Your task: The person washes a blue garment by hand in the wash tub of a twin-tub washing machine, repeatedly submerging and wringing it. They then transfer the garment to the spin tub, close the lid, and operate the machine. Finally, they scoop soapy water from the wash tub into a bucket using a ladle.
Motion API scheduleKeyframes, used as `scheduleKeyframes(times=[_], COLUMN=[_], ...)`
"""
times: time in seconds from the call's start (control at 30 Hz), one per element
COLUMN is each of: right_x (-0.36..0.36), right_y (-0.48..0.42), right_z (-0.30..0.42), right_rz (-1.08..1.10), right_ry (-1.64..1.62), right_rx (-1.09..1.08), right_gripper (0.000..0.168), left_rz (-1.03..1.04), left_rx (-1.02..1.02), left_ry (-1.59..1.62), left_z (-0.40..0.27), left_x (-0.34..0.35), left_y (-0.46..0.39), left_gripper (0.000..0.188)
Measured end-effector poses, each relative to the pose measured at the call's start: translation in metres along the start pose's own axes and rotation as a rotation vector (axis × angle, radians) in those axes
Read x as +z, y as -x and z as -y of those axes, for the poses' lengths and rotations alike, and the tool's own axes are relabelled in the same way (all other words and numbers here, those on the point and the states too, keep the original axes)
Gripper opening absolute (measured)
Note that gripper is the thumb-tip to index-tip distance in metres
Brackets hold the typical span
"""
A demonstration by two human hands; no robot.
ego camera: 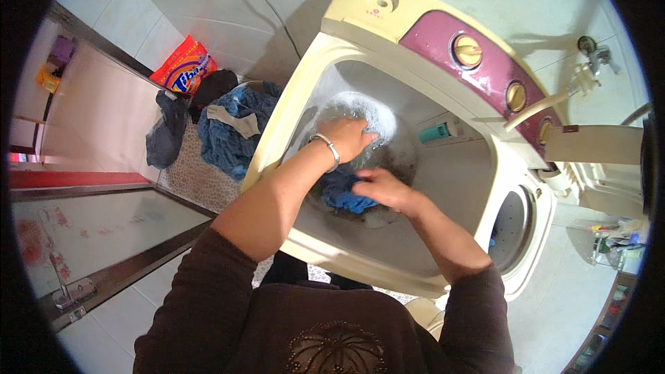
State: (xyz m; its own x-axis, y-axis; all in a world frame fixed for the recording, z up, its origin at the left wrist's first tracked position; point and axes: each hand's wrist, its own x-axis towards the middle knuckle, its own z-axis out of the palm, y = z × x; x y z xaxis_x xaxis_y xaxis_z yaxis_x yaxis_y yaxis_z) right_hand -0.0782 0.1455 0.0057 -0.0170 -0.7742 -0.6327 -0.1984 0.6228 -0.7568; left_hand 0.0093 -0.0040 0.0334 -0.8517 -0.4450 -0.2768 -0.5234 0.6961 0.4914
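A twin-tub washing machine with a cream body [306, 247] stands before me, its wash tub [452, 176] holding water and white foam [376, 114]. My left hand [347, 139], a silver bangle at its wrist, hangs low over the foam. Its thumb is apart from the fingers, and nothing shows in its grasp. Close by, my right hand [387, 190] is at the edge of a wet blue cloth [345, 196]. Blur hides whether those fingers grip the cloth or only touch it. Part of the cloth lies under my left wrist.
Left of the machine, blue garments [228, 135], a white sock-like cloth [234, 120] and a dark garment [167, 130] lie by an orange Tide detergent bag [186, 68]. A spin tub [511, 231] is at right, beneath a raised lid [595, 148]. A hose [537, 110] runs from the wall tap [597, 57].
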Motion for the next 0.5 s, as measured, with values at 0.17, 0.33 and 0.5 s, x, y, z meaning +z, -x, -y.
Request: scheduleKeyframes(times=[0.17,0.33,0.5], right_x=[-0.021,-0.021,-0.030], right_y=[0.113,0.175,0.202], right_z=[0.077,0.144,0.196], right_rz=[-0.295,-0.583,-0.675], right_ry=[-0.374,-0.535,-0.699], right_rx=[-0.195,-0.540,-0.816], right_gripper=[0.019,0.018,0.030], left_rz=[0.120,0.261,0.265], left_rx=[-0.032,0.055,0.131], left_ry=[0.517,0.792,1.004], left_z=[0.006,0.018,-0.033], left_x=[0.002,0.056,0.014], left_y=[-0.010,-0.026,0.023], left_gripper=[0.068,0.088,0.087])
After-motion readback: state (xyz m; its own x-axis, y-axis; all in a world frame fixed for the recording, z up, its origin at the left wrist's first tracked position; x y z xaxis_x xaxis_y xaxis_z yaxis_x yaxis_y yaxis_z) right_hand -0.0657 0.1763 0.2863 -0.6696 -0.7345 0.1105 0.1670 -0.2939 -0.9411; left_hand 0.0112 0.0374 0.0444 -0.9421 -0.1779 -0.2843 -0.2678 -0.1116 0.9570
